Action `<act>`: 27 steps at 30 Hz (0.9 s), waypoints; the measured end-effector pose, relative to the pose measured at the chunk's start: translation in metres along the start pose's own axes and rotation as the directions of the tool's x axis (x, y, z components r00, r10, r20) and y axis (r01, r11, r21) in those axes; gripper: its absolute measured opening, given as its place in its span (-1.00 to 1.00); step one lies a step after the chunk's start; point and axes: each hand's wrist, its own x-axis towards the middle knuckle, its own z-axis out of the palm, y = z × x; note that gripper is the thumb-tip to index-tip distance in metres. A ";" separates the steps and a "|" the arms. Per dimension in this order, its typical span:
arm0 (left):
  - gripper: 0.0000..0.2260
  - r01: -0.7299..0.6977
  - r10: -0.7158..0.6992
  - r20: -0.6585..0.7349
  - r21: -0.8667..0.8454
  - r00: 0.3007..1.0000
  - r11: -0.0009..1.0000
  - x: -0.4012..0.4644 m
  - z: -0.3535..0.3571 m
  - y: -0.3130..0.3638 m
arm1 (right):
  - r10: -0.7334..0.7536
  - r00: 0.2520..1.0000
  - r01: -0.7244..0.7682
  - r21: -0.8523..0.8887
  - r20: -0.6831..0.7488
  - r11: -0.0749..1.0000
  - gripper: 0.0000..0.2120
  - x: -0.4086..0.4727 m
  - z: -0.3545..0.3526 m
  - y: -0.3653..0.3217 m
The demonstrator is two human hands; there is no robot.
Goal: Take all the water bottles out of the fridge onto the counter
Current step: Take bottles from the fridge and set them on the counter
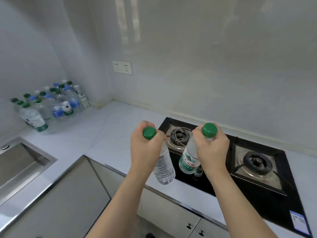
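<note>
My left hand (pixel 145 150) grips a clear water bottle (pixel 163 169) by the neck, just under its green cap, and the bottle hangs above the counter's front edge. My right hand (pixel 212 152) grips the neck of a second green-capped bottle (pixel 189 158) with a green label, held over the black stove. On the white counter (pixel 103 134) at the far left corner stand several water bottles (pixel 51 103) with green, blue and white caps. The fridge is out of view.
A black gas stove (pixel 257 169) with two burners is set into the counter on the right. A steel sink (pixel 18 165) sits at the left. Cabinet doors with small knobs (pixel 188 225) are below. A wall socket (pixel 122 67) is on the back wall.
</note>
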 end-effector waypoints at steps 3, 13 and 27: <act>-0.86 0.001 0.001 -0.045 0.039 0.999 0.999 0.028 -0.015 -0.015 | 0.027 0.998 -0.029 0.036 0.056 0.999 -0.89 0.014 0.039 0.011; -0.86 0.054 -0.041 -0.107 0.122 0.993 0.991 0.146 -0.020 -0.038 | 0.103 0.989 -0.111 0.073 0.101 0.991 -0.84 0.089 0.136 0.054; -0.82 0.167 -0.153 -0.107 0.144 0.982 0.975 0.273 -0.035 -0.067 | 0.138 0.953 -0.171 0.102 0.268 0.980 -0.90 0.160 0.237 0.090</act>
